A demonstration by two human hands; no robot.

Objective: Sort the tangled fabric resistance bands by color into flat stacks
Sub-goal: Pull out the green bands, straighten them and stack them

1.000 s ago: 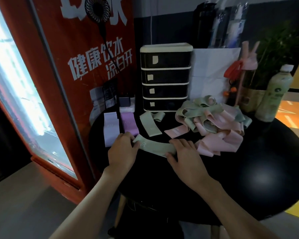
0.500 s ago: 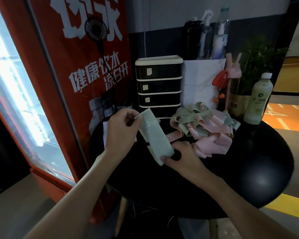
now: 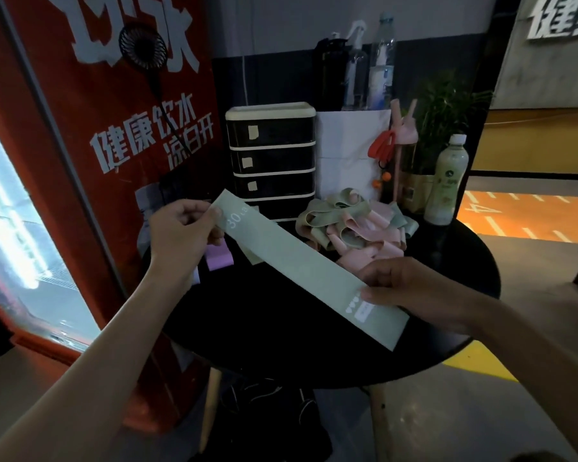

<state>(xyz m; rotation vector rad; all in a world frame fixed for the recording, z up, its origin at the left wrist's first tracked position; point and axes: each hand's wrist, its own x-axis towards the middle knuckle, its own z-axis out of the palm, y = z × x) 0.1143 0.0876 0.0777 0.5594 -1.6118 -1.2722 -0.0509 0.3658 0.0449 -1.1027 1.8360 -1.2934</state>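
Slip risk: the green 30 lb band (image 3: 301,265) hangs taut in mid-air over the round black table (image 3: 447,255). If either pinch loosens, it flops and twists, maybe onto the tangled pile (image 3: 351,225). Left hand (image 3: 181,228) pinches the far end, thumb on top. Right hand (image 3: 404,285) pinches near the label end, fingers probably underneath, hidden.
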